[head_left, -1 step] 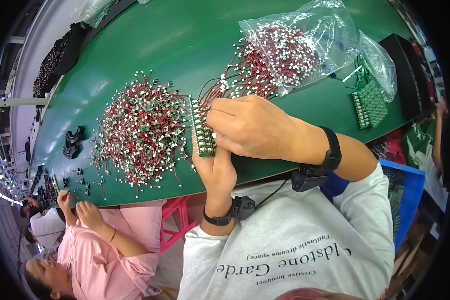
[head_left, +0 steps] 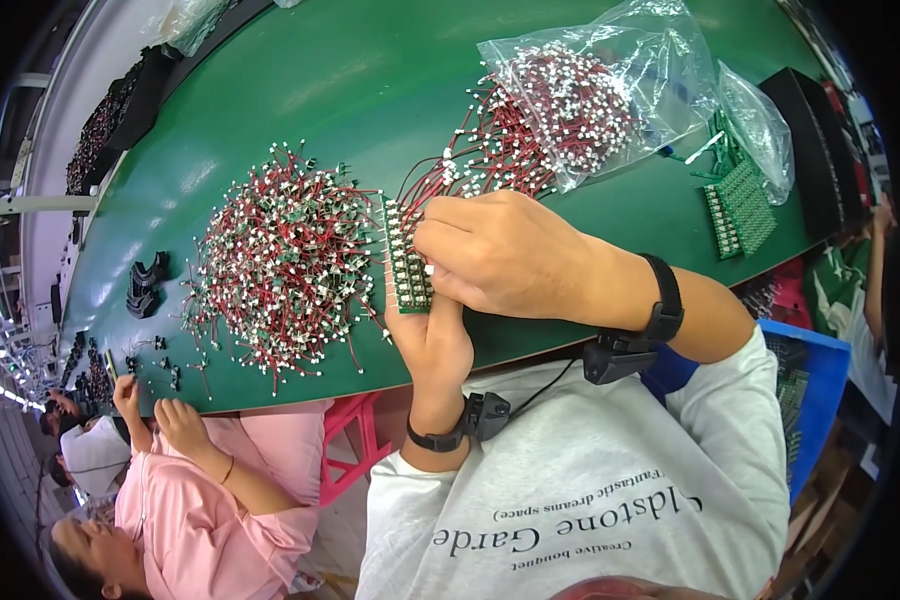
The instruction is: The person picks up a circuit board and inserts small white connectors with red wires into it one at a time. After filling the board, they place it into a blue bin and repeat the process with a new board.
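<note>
Green worktable (head_left: 370, 80) runs beyond the grip and off to both sides; we read it as shared, since a co-worker in pink (head_left: 210, 490) sits left of the grip, hands by the table edge. Clear plastic bag (head_left: 660, 110) lies beyond and right of the grip, partly over a heap of red wire leads (head_left: 500, 170) with white ends; probably left open there so leads spill out near the right hand. Second wire pile (head_left: 280, 265), red leads with white and green bits, sits just left of the grip, likely kept apart so the two don't mix. Black box (head_left: 810, 145) stands well right; between it and the grip, green board panels (head_left: 745, 205), set aside yet reachable, we'd guess.

Right hand (head_left: 505, 250): fingers bunched closed at the strip's right side; we cannot tell what they pinch. Left hand (head_left: 435, 355): clamped on the near end of a green board strip (head_left: 405, 265), thumb up, other fingers mostly hidden, presumably bracing it against the right hand's push. Strip sits in the grip itself, between pile and right hand, component row facing up. Small white piece (head_left: 429, 270) shows by the right fingertips.
</note>
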A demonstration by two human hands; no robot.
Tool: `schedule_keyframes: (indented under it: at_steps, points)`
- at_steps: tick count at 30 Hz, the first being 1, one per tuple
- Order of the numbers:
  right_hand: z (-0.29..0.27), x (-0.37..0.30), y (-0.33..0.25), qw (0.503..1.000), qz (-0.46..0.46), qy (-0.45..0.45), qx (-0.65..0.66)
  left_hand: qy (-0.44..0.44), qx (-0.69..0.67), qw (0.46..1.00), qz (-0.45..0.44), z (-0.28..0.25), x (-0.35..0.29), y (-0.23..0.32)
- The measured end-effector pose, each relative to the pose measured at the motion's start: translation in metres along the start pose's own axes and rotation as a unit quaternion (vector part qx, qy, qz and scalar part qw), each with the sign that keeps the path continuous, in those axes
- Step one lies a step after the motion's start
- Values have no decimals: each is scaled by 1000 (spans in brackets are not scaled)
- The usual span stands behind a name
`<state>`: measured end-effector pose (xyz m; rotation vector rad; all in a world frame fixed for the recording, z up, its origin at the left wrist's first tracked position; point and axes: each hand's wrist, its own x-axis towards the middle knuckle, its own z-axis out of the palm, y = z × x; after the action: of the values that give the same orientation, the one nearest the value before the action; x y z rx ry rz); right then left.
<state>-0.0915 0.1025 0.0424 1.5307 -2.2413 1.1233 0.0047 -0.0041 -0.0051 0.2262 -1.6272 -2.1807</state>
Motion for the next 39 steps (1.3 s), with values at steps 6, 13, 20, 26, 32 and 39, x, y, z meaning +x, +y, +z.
schedule_keyframes:
  at_steps: [6,13,20,26,32,39]
  points:
    - [-5,2,-3,1000,11,-28,-5,-13,53,998,-8,-3,-2,1]
    - [1,-1,4,999,20,9,38,6,87,996,-35,-7,-4,9]
    - [12,2,7,999,9,29,26,21,116,992,-36,-10,0,8]
    - [-22,12,56,994,82,77,9,180,-60,982,14,-33,17,21]
    - [8,11,67,995,97,-19,-22,183,-54,981,24,-46,15,23]
    - [18,11,63,991,52,-125,-17,188,-75,978,45,-41,16,27]
